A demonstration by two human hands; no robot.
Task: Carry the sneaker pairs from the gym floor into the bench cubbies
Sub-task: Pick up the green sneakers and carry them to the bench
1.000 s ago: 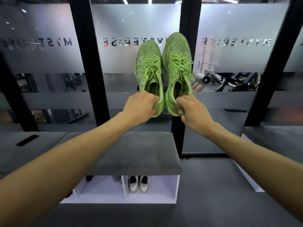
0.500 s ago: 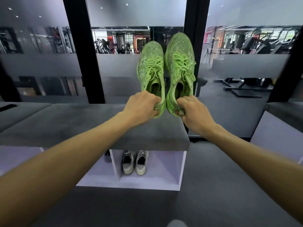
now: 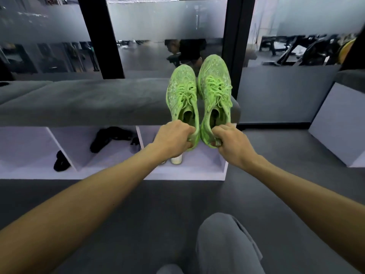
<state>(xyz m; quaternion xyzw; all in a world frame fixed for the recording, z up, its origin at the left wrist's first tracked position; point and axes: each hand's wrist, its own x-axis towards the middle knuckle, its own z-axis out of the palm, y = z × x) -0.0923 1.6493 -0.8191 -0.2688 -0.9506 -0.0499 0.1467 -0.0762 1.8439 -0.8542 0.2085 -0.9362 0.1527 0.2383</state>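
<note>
Out in front of the bench (image 3: pixel 85 103), two hands hold two green sneakers side by side, toes pointing away. One left hand (image 3: pixel 173 138) is clamped on the heel of the left sneaker (image 3: pixel 182 99); one right hand (image 3: pixel 233 144) is clamped on the heel of the right sneaker (image 3: pixel 215 91). Both sneakers hang in the air, just beside each other, in front of the bench's right end and above its rightmost cubby (image 3: pixel 207 165).

Three cubbies show under the grey cushion, parted by white dividers. That rightmost cubby holds a pale shoe (image 3: pixel 176 160), mostly hidden behind the left wrist, so I cannot tell whether its mate is there. A black shoe (image 3: pixel 106 138) lies tilted in the middle cubby (image 3: pixel 110 161), with a second dark shape just to its right against the divider, too blurred to name. Another black shoe (image 3: pixel 61 162) lies in the left cubby (image 3: pixel 23 153). The arms and green pair block the view into the right cubby.

One knee (image 3: pixel 225 240) in grey trousers pokes up at the bottom edge. Dark grey floor (image 3: pixel 138 214) runs up to the bench. Behind stands a glass wall (image 3: pixel 158 22) with frosted bands and two black posts, gym machines dim beyond it. A second bench (image 3: pixel 339 123) with a white side angles in at the right.
</note>
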